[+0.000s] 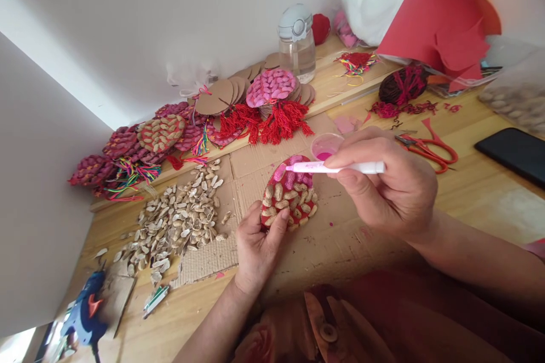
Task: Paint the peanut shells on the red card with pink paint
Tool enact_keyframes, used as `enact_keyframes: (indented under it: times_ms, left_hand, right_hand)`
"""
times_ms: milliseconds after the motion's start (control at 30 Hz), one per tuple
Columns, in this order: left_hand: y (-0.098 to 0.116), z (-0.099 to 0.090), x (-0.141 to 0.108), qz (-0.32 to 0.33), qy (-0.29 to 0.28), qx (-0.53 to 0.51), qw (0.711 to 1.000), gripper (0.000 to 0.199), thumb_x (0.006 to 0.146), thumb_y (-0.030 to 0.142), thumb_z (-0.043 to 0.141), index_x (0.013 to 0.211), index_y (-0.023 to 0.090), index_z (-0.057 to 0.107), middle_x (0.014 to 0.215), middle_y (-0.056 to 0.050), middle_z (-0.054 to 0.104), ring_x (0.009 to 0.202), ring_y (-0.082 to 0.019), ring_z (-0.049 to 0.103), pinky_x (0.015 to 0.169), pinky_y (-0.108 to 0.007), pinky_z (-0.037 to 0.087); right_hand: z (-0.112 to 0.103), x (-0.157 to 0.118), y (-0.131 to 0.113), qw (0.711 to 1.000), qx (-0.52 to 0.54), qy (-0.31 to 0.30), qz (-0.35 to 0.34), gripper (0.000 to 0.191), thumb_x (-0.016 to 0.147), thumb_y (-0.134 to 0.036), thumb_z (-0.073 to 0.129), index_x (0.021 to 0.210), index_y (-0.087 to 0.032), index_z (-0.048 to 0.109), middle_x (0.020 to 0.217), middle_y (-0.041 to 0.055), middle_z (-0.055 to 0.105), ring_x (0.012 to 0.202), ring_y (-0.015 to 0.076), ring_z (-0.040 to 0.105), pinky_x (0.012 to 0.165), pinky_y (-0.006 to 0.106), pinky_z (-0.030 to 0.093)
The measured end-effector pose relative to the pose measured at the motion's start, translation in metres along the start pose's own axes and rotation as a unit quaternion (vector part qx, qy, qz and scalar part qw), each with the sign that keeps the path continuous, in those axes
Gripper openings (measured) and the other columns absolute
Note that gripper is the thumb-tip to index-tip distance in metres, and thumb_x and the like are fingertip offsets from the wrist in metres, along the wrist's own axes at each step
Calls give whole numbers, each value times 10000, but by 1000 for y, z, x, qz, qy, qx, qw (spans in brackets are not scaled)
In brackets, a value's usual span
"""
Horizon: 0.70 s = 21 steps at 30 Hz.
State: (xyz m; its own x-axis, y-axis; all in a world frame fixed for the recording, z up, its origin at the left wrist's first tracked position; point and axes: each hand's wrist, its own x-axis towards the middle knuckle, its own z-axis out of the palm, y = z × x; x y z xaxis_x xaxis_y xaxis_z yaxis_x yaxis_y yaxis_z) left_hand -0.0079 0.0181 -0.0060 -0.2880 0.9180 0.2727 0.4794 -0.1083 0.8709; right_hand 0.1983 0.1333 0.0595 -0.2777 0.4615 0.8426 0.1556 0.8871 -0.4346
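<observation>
My left hand (261, 244) grips the lower edge of a round red disc covered in peanut shells (289, 195), thumb on top. Shells along the disc's upper part are pink; the lower ones keep their plain tan colour. Between thumb and fingers, my right hand (383, 181) pinches a white marker-like pen (315, 167). Its pink tip touches, or nearly touches, a pink shell at the disc's upper left. Just behind the pen stands a small clear cup (326, 144) with pink paint in it, partly hidden by my right fingers.
Loose peanut shells (183, 215) lie on cardboard at left, near a blue glue gun (85, 315). Decorated discs with red tassels (272, 91) line the back beside a lidded water bottle (297, 45). Orange scissors (430, 150), a yarn ball (402, 85) and a black phone (513, 153) are at right.
</observation>
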Motion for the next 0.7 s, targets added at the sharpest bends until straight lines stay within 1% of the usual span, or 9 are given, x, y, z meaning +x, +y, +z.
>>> enact_keyframes:
  times_ms: [100, 200, 300, 367, 433, 533, 600, 700]
  left_hand:
    - [0, 0, 0, -15, 1, -11, 1000, 228, 979, 331, 746, 802, 187, 741, 856, -34, 742, 741, -153, 601, 718, -261, 466]
    - [1, 0, -1, -30, 4, -33, 999, 233, 965, 354, 763, 803, 186, 755, 821, -24, 724, 721, -148, 583, 717, -257, 475]
    - [1, 0, -1, -82, -7, -93, 992, 228, 958, 391, 772, 855, 188, 782, 837, -25, 737, 745, -158, 611, 745, -264, 506]
    - [1, 1, -3, -123, -20, -142, 982, 229, 954, 417, 778, 915, 192, 801, 884, -35, 760, 785, -171, 644, 777, -279, 532]
    - [-1, 2, -4, -149, -26, -183, 972, 238, 942, 433, 793, 954, 195, 810, 920, -43, 774, 811, -183, 666, 809, -300, 555]
    - [-5, 3, -7, -168, -31, -223, 960, 252, 929, 443, 808, 970, 194, 809, 931, -51, 778, 820, -193, 688, 840, -333, 581]
    - [-7, 4, -8, -171, -33, -232, 957, 267, 928, 453, 808, 980, 191, 805, 951, -63, 782, 837, -202, 703, 842, -344, 591]
    - [-9, 4, -8, -170, -36, -229, 958, 296, 926, 473, 804, 988, 184, 798, 967, -77, 783, 864, -213, 719, 837, -344, 599]
  right_hand:
    - [1, -1, 1, 1000, 3, -17, -3, 103, 974, -174, 679, 1071, -200, 698, 933, 12, 777, 894, 168, 696, 850, 349, 521]
    - [2, -2, 4, 1000, -4, -12, 10, 75, 975, -173, 674, 1043, -192, 701, 921, 14, 770, 885, 171, 697, 854, 358, 520]
    - [2, -3, 4, 1000, 10, 3, 13, 85, 972, -168, 669, 1044, -199, 701, 920, 16, 764, 872, 178, 693, 829, 364, 532]
    - [2, -3, 2, 1000, 15, -5, 4, 110, 975, -182, 675, 1078, -213, 699, 940, 13, 773, 886, 177, 691, 831, 358, 539]
    - [2, -2, 1, 1000, 5, -22, -5, 113, 983, -205, 681, 1093, -226, 696, 961, 9, 785, 903, 173, 693, 856, 352, 541]
    - [2, -2, 0, 999, -24, -30, -4, 90, 993, -218, 674, 1080, -234, 694, 948, -3, 790, 897, 163, 699, 868, 346, 530]
    - [1, -2, 1, 999, -39, -13, -5, 86, 985, -206, 675, 1063, -231, 698, 922, -10, 787, 872, 160, 698, 846, 348, 520]
    - [1, -1, 2, 1000, -26, 13, -11, 100, 951, -187, 692, 1042, -224, 708, 893, -4, 778, 838, 169, 695, 786, 347, 523]
